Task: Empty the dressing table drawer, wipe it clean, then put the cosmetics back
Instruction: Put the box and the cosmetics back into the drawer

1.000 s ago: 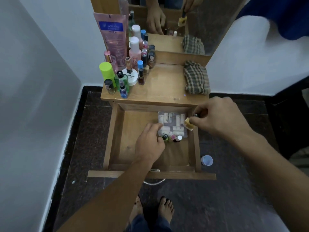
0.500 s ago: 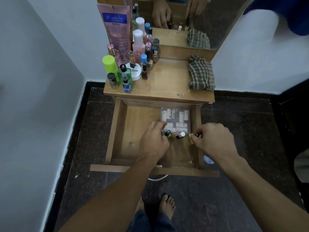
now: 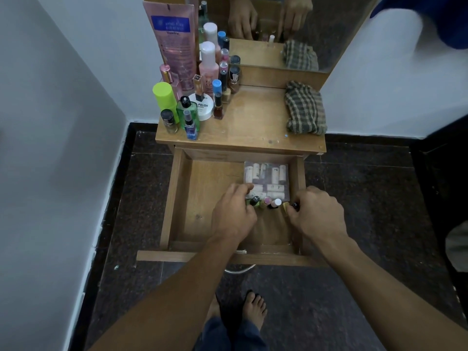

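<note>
Fingers (image 3: 301,197) of the right hand (image 3: 317,215) pinch a yellow bottle (image 3: 286,206).

A dark speckled tiled floor (image 3: 354,300) meets white walls (image 3: 50,122) at a black skirting band (image 3: 106,224). A mirror (image 3: 336,29) stands upright at the rear. Blue fabric (image 3: 443,19) occupies the upper right corner. 2 bare feet (image 3: 255,309) rest on the floor, near a white loop (image 3: 239,269).

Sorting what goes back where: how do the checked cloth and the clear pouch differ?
The checked cloth lies crumpled on the tabletop; the clear pouch lies flat in the open drawer. The cloth is opaque and patterned; the pouch is see-through, showing white tubes inside. Both sit toward the right side.
</note>
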